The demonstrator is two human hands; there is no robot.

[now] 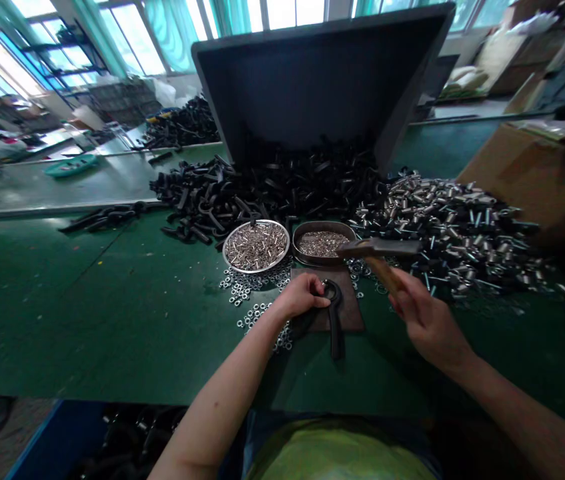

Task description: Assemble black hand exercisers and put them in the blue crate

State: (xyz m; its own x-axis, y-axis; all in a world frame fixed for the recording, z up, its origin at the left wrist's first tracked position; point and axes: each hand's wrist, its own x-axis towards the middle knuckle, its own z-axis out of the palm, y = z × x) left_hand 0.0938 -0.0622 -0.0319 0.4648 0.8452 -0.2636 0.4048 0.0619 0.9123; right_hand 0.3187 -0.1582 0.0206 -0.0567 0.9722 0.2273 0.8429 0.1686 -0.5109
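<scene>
The left hand (302, 297) is shut around a black hook piece (335, 327) and hides part of it. The piece lies on a brown pad (349, 313) on the green surface (87, 300). The right hand (427, 320) holds a hammer (379, 248) by its wood handle, up off the pad. Just past the pad sit a round metal tray (227, 252) of silver tubes and a dark tray (322, 225) of tiny bits, too small to make out. Little nuts (242, 287) lie near the pad. Behind are a black pile (262, 183), a black and silver pile (442, 233), and a tilted black bin (312, 80).
</scene>
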